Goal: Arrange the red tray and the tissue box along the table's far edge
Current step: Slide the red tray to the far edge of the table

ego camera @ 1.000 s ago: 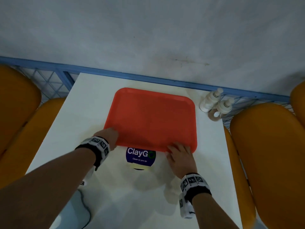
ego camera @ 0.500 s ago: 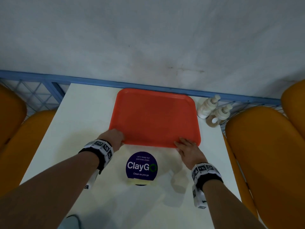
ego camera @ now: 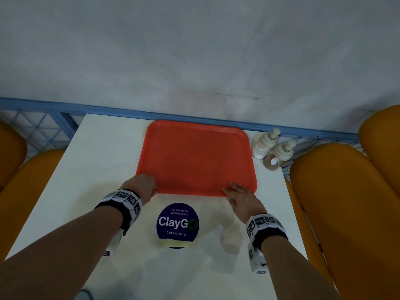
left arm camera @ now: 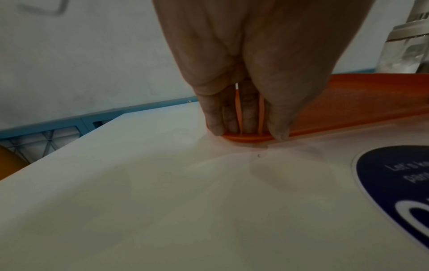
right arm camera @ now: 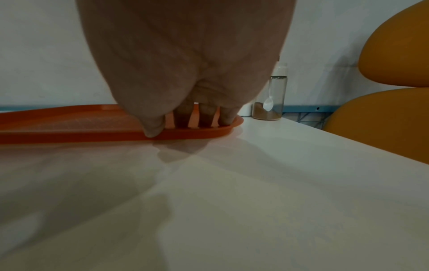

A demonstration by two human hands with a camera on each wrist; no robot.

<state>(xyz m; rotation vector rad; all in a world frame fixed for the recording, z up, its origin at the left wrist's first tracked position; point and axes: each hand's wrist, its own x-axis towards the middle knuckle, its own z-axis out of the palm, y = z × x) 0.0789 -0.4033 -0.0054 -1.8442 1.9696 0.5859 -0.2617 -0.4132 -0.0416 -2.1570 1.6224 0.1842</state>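
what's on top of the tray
Only hands: left hand grips the tray's near-left corner, right hand presses its near rim. The rim beneath them is covered.

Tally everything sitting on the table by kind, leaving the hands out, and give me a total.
Tray: 1
Bottles: 2
Round sticker: 1
Total: 4
No tissue box is in view.
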